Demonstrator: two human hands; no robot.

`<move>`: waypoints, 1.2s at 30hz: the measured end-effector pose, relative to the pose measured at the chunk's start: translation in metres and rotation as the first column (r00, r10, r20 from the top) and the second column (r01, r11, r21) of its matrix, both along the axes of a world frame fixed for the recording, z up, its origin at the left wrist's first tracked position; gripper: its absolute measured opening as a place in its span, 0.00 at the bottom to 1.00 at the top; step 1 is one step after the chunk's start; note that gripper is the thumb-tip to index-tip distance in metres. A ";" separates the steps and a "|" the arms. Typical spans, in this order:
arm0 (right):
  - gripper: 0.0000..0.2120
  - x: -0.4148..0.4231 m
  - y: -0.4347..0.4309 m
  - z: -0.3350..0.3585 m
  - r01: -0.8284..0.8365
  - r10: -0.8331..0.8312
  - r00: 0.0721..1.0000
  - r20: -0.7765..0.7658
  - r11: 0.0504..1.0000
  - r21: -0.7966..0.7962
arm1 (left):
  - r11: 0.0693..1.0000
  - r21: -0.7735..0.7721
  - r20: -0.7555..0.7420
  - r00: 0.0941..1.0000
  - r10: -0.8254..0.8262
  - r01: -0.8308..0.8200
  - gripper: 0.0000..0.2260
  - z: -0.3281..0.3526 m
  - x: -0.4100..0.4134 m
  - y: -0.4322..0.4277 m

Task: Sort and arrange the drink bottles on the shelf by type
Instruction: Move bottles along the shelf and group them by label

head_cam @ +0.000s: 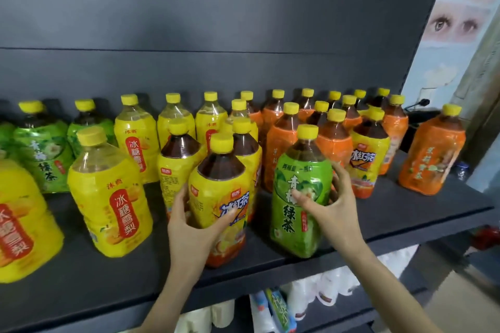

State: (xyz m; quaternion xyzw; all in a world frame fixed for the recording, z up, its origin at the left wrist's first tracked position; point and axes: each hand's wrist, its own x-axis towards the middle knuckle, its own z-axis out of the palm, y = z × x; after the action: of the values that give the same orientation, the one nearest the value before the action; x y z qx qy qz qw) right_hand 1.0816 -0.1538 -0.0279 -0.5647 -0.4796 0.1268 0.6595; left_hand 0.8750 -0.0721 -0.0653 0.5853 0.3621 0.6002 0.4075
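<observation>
Head view. Both forearms come up from the lower edge, bare and angled inward toward the front of the dark shelf [108, 278].

The right hand [338, 208] grasps the green tea bottle [289, 227], which stands upright near the shelf's front edge. Its thumb lies across the label and its fingers curl round the bottle's right side.

Just left of the green tea bottle, the left hand [186, 224] holds the iced tea bottle [216, 170]. Its fingers wrap the bottle's left side and its thumb presses the lower front of the label. This bottle also stands upright on the shelf, close to the green one but not touching it.

All the bottles are clear ribbed plastic with sloping shoulders, yellow screw caps and glossy, slightly crinkled shrink labels. The green tea bottle has a green label and dark liquid at the neck. The iced tea bottle has a yellow label fading to orange at the base, with dark brown liquid.

Further left of the green tea bottle stands a pear drink bottle [108, 197], yellow-labelled with pale, nearly clear liquid. Behind it and to its right, orange-label bottles [281, 143] are crowded together, and one orange bottle [433, 154] stands apart at the far right. More green-label bottles [43, 159] stand at the back, far to its left.

The shelf surface and the back panel [216, 21] are matte dark grey. Below the green tea bottle, on a lower level, lie white packs [311, 297].
</observation>
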 end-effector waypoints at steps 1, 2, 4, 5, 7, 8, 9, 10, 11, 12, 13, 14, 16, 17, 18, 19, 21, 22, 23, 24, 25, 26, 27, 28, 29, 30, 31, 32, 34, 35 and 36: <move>0.39 0.000 0.007 -0.003 -0.016 0.016 1.000 0.006 1.000 -0.006 | 1.000 0.000 0.001 1.000 0.016 -0.016 0.40 -0.003 0.000 0.001; 0.40 0.001 0.013 -0.006 -0.040 0.040 0.999 0.019 0.999 -0.013 | 1.000 -0.011 0.007 1.000 0.027 -0.027 0.41 -0.007 0.001 0.004; 0.40 0.005 0.024 -0.010 -0.105 0.107 0.993 0.054 0.994 -0.030 | 0.997 -0.055 -0.004 0.998 0.055 -0.055 0.42 -0.012 0.005 0.007; 0.41 0.008 0.028 -0.011 -0.140 0.143 0.988 0.064 0.989 -0.051 | 0.994 -0.062 -0.035 0.995 0.090 -0.092 0.41 -0.012 0.008 0.007; 0.42 0.013 0.034 -0.014 -0.173 0.181 0.980 0.087 0.980 -0.100 | 0.971 -0.024 -0.173 0.958 0.230 -0.237 0.40 -0.011 0.012 0.006; 0.43 0.015 0.038 -0.015 -0.151 0.165 0.980 0.111 0.981 -0.123 | 0.949 0.026 -0.242 0.919 0.312 -0.315 0.41 -0.010 0.014 0.006; 0.44 0.017 0.042 -0.016 -0.107 0.129 0.982 0.141 0.982 -0.155 | 0.928 0.071 -0.289 0.883 0.370 -0.365 0.41 -0.010 0.014 0.007; 0.46 0.018 0.045 -0.017 -0.067 0.098 0.981 0.170 0.981 -0.180 | 0.916 0.087 -0.323 0.859 0.398 -0.392 0.42 -0.010 0.015 0.008; 0.48 0.020 0.047 -0.018 -0.040 0.078 0.977 0.197 0.981 -0.190 | 0.909 0.087 -0.346 0.843 0.412 -0.408 0.42 -0.008 0.015 0.008; 0.49 0.021 0.049 -0.019 -0.024 0.066 0.974 0.217 0.981 -0.190 | 0.903 0.087 -0.368 0.829 0.421 -0.420 0.43 -0.008 0.015 0.008; 0.49 0.021 0.050 -0.020 -0.013 0.054 0.971 0.231 0.984 -0.179 | 0.897 0.097 -0.386 0.814 0.433 -0.431 0.43 -0.007 0.016 0.008; 0.48 0.021 0.051 -0.022 -0.002 0.042 0.971 0.237 0.986 -0.165 | 0.890 0.106 -0.393 0.803 0.448 -0.444 0.43 -0.006 0.017 0.006; 0.46 0.018 0.050 -0.024 0.011 0.021 0.970 0.241 0.991 -0.132 | 0.884 0.088 -0.362 0.812 0.458 -0.459 0.43 -0.006 0.019 0.002; 0.45 0.017 0.050 -0.025 0.013 0.017 0.971 0.240 0.993 -0.120 | 0.884 0.070 -0.337 0.823 0.457 -0.462 0.43 -0.006 0.019 0.000; 0.45 0.017 0.049 -0.025 0.012 0.016 0.971 0.237 0.993 -0.115 | 0.884 0.055 -0.319 0.831 0.456 -0.465 0.43 -0.007 0.020 0.000; 0.44 0.017 0.050 -0.026 0.004 0.023 0.972 0.233 0.993 -0.115 | 0.885 0.048 -0.313 0.834 0.454 -0.463 0.43 -0.009 0.020 0.000; 0.44 0.019 0.049 -0.026 -0.022 0.050 0.971 0.234 0.992 -0.121 | 0.891 0.054 -0.325 0.836 0.443 -0.451 0.41 -0.009 0.021 -0.003; 0.44 0.020 0.047 -0.027 -0.039 0.070 0.967 0.244 0.991 -0.131 | 0.896 0.061 -0.344 0.833 0.433 -0.440 0.40 -0.008 0.022 -0.006; 0.44 0.022 0.046 -0.027 -0.063 0.099 0.961 0.258 0.987 -0.145 | 0.901 0.069 -0.372 0.827 0.421 -0.427 0.38 -0.007 0.023 -0.010; 0.44 0.024 0.044 -0.028 -0.094 0.135 0.955 0.265 0.983 -0.160 | 0.909 0.078 -0.403 0.821 0.405 -0.410 0.37 -0.008 0.023 -0.013; 0.44 0.028 0.042 -0.029 -0.134 0.178 0.949 0.261 0.975 -0.176 | 0.919 0.081 -0.433 0.817 0.380 -0.385 0.36 -0.009 0.022 -0.018; 0.44 0.033 0.039 -0.030 -0.178 0.225 0.942 0.248 0.964 -0.198 | 0.932 0.067 -0.460 0.818 0.345 -0.355 0.36 -0.010 0.019 -0.022; 0.42 0.039 0.036 -0.031 -0.218 0.269 0.935 0.231 0.950 -0.223 | 0.943 0.052 -0.495 0.812 0.309 -0.328 0.35 -0.011 0.015 -0.027; 0.39 0.046 0.032 -0.035 -0.243 0.301 0.926 0.228 0.937 -0.249 | 0.948 0.050 -0.547 0.786 0.289 -0.314 0.33 -0.013 0.008 -0.032; 0.35 0.052 0.026 -0.038 -0.243 0.314 0.915 0.253 0.931 -0.273 | 0.944 0.067 -0.609 0.736 0.294 -0.322 0.31 -0.014 0.001 -0.040; 0.31 0.058 0.018 -0.042 -0.220 0.310 0.900 0.305 0.929 -0.297 | 0.932 0.099 -0.663 0.676 0.322 -0.348 0.29 -0.015 -0.007 -0.049; 0.28 0.063 0.008 -0.047 -0.181 0.300 0.878 0.372 0.929 -0.322 | 0.914 0.138 -0.698 0.617 0.363 -0.382 0.27 -0.016 -0.015 -0.059; 0.27 0.067 -0.001 -0.050 -0.137 0.289 0.849 0.442 0.929 -0.345 | 0.892 0.177 -0.724 0.559 0.404 -0.415 0.26 -0.016 -0.023 -0.071; 0.24 0.071 -0.019 -0.053 -0.048 0.267 0.769 0.580 0.930 -0.365 | 0.854 0.243 -0.773 0.440 0.457 -0.460 0.24 -0.011 -0.038 -0.095; 0.23 0.073 -0.027 -0.054 -0.014 0.257 0.722 0.643 0.934 -0.358 | 0.838 0.261 -0.795 0.385 0.468 -0.480 0.24 -0.009 -0.045 -0.107; 0.21 0.073 -0.034 -0.054 0.013 0.245 0.677 0.694 0.939 -0.344 | 0.821 0.272 -0.813 0.337 0.476 -0.502 0.23 -0.008 -0.053 -0.117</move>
State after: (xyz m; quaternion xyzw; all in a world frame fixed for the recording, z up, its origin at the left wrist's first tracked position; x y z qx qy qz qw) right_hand 1.1542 -0.1879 -0.0821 -0.6354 -0.7096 0.0107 0.3042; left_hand 0.8225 -0.1887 -0.0730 0.6601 0.6797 0.3195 -0.0167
